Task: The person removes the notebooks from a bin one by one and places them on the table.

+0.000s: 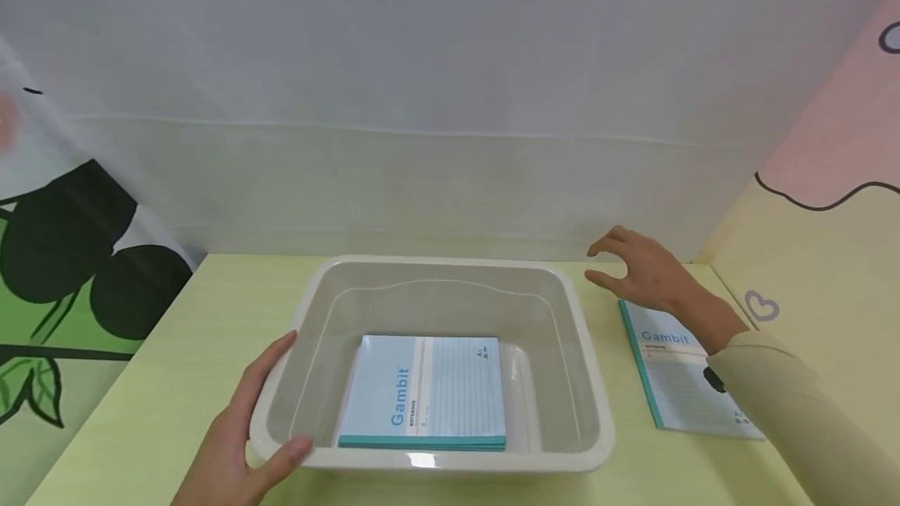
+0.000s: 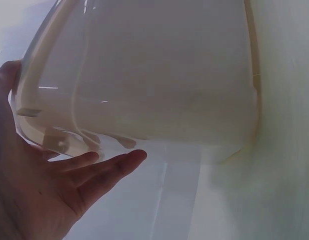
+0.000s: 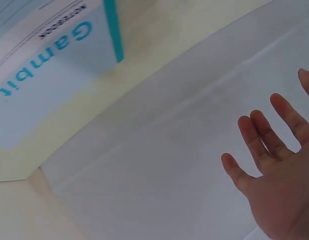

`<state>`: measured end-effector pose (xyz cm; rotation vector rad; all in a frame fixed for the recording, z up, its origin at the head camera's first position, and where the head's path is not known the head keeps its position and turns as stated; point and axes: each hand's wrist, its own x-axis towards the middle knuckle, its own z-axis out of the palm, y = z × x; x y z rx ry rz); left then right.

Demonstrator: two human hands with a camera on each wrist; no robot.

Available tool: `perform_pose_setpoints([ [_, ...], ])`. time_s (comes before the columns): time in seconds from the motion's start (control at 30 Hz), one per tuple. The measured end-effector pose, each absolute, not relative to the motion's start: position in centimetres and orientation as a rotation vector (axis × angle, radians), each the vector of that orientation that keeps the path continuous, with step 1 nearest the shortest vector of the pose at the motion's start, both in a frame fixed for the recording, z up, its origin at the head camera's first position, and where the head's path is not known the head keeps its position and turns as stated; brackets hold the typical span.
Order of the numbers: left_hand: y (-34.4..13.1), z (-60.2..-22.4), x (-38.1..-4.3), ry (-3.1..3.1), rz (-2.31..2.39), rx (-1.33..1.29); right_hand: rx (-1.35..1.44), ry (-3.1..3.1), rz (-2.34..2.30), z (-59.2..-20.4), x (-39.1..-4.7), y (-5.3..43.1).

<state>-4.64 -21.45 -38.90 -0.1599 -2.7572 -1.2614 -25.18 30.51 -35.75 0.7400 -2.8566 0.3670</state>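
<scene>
My left hand (image 1: 235, 428) rests at the front-left corner of a white plastic basin (image 1: 450, 459). Its thumb lies on the front rim and a finger reaches along the left rim. In the left wrist view the other fingers (image 2: 112, 172) extend fairly straight beside the basin's outer wall. Inside the basin lies a small stack of light-blue notebooks (image 1: 457, 389) with teal spines. Beyond the basin's right side, my right hand (image 1: 643, 268) hovers with thumb and fingers apart, holding nothing. Below its wrist another notebook (image 1: 661, 369) lies on the table, partly hidden by the forearm.
The pale yellow-green table (image 1: 232, 295) bears the basin and the notebook. A white cloth (image 1: 450, 186) hangs along the table's back edge. On the right stands a cream and pink patterned wall (image 1: 830, 279), close to the notebook. A printed panel (image 1: 63, 256) borders the left.
</scene>
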Motion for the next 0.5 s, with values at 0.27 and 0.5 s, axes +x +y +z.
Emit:
perform_pose_setpoints([
  [0.27,-21.2,-38.2,-4.9,-2.783,-1.253,-0.127,0.863,-2.781,0.349,-32.7,-24.6,25.4],
  [0.5,-21.0,-38.4,-5.0,-2.801,-1.261,-0.121,0.926,-2.715,0.361,-30.7,-24.2,23.4],
])
